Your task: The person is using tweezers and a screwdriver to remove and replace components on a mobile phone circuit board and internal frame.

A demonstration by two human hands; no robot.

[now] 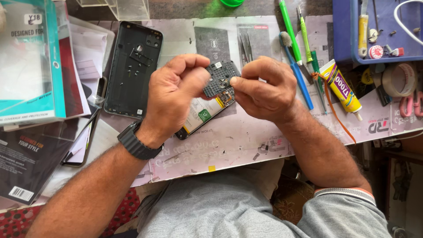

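Over the middle of the bench, both hands pinch one small dark circuit-board cover (221, 78): the left hand (174, 94) is curled shut on its left edge, the right hand (264, 88) closed on its right edge with the thumb tip pressed to it. Just under it lies an opened phone (205, 113). A black back cover (133, 68) rests towards the bench's far-left corner, a glue tube (340, 86) towards the right edge
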